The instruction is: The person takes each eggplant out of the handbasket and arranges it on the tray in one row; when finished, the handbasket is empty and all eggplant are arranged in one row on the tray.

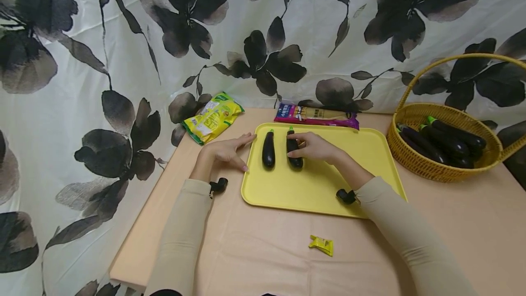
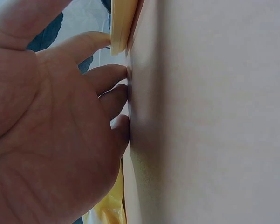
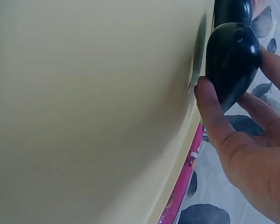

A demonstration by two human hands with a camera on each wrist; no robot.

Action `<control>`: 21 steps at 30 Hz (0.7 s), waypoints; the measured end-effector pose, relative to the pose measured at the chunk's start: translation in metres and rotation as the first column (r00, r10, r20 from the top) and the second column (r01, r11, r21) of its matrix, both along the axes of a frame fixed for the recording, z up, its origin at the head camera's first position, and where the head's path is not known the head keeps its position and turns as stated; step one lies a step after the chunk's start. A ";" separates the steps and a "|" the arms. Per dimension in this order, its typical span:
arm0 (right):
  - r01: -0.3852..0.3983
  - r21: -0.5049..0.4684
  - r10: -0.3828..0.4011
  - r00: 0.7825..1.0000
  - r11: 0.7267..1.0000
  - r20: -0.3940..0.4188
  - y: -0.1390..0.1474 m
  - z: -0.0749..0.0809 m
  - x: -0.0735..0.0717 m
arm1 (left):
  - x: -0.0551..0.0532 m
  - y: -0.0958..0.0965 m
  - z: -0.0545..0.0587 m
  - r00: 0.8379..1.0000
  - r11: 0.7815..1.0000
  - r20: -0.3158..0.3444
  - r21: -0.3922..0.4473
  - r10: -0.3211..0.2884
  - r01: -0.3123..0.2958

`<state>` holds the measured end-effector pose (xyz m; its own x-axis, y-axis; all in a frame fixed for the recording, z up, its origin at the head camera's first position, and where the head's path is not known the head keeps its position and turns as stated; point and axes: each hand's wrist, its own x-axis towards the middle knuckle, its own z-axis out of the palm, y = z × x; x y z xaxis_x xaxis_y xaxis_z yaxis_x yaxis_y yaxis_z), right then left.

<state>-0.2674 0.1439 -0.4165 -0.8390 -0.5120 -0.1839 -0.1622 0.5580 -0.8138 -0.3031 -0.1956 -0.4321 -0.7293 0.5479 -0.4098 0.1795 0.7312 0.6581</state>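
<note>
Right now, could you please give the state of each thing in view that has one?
Yellow tray: lying flat
Left eggplant: on the tray, not held
Right eggplant: gripped by the right hand
Left hand: touching the tray's edge
Basket: upright, holding eggplants
Yellow bag: lying down, sealing unclear
Purple package: lying down, sealing unclear
Small yellow packet: lying down
</note>
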 end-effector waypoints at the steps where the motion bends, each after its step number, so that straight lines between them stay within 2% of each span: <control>1: -0.001 0.003 0.001 1.000 1.000 -0.006 0.000 0.000 0.000 | 0.000 0.000 0.000 1.000 1.000 -0.004 -0.003 -0.004 0.004; 6: -0.016 0.015 0.016 1.000 1.000 -0.017 -0.002 -0.002 -0.001 | -0.001 0.001 -0.001 1.000 1.000 0.002 0.004 -0.008 0.008; 21: -0.051 -0.028 0.052 0.998 0.998 0.020 -0.009 -0.006 -0.001 | -0.001 0.001 0.000 1.000 1.000 0.015 0.017 0.001 -0.001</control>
